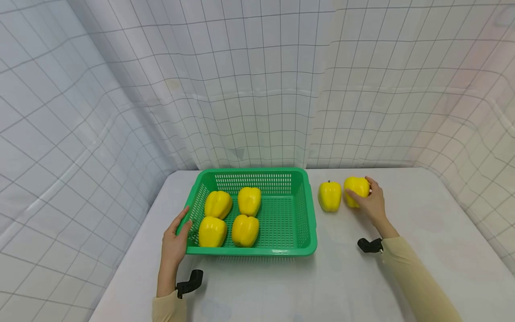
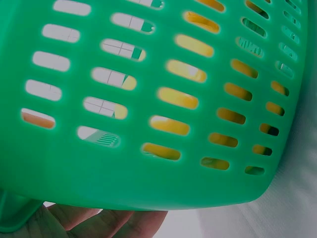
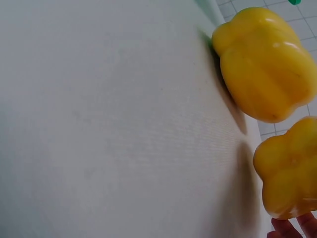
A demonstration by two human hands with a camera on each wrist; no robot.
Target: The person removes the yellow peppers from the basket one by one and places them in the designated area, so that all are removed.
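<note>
A green plastic basket [image 1: 265,251] stands on the table, with several yellow bell peppers [image 1: 218,205] lying in its left part. My left hand [image 1: 175,243] grips the basket's left rim, thumb on the inner side; in the left wrist view its fingers [image 2: 119,224] show below the slotted wall. To the right of the basket, my right hand [image 1: 372,201] holds a yellow bell pepper [image 1: 356,190] between thumb and fingers. In the right wrist view that pepper [image 3: 292,173] hangs just off the table over its shadow. Close on its left, another yellow bell pepper [image 1: 330,196] rests on the table.
The white tabletop [image 1: 257,290] runs back to a white curtain with a grid pattern [image 1: 265,112], which also closes in both sides. A black wrist mount [image 1: 191,281] sits on the left wrist and another wrist mount [image 1: 369,245] on the right.
</note>
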